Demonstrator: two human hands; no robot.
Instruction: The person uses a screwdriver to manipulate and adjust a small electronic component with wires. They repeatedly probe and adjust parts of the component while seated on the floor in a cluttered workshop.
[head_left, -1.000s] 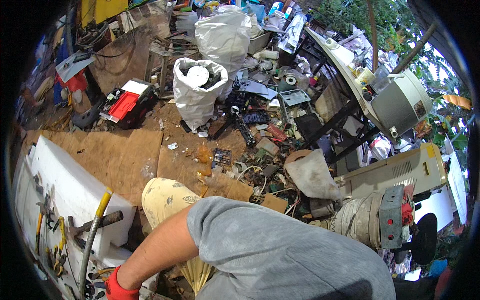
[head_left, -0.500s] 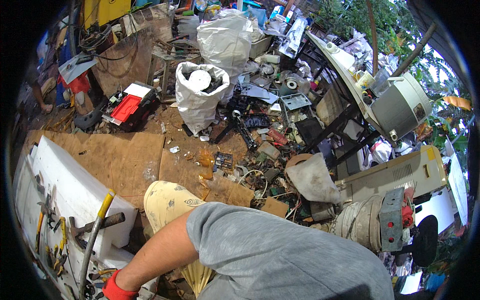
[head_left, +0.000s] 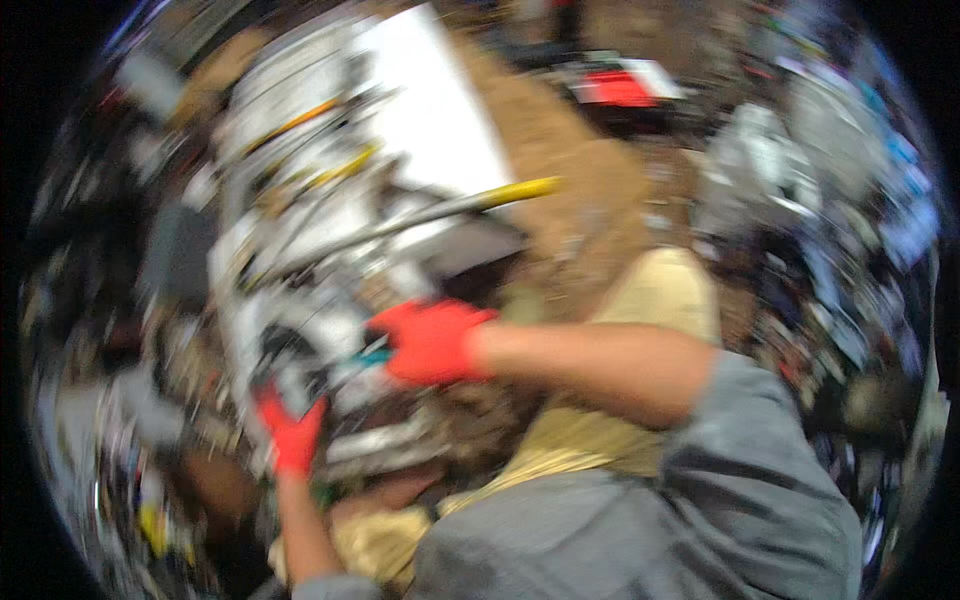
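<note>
The picture is smeared by motion. My left hand (head_left: 291,435), in a red glove, reaches up from the lower left. Its thumb and fingers are spread around a dark, rounded part (head_left: 287,347), whose kind is too blurred to tell. To its right, my right hand (head_left: 435,342), also gloved in red, is closed. A small teal thing (head_left: 372,355) sticks out at its fingertips, pointing toward the dark part. Both hands are over the near end of a pale, cluttered work surface (head_left: 235,300).
A long metal bar with a yellow end (head_left: 520,191) lies across the surface beyond my hands. Orange- and yellow-handled tools (head_left: 345,168) lie farther off, beside a white block (head_left: 430,95). Brown board (head_left: 560,140) covers ground at right; white sacks (head_left: 755,170) stand beyond it.
The view has swung left, so the work surface now lies mid-picture. My right hand has come fully into sight from the lower left edge, and my left hand now shows too.
</note>
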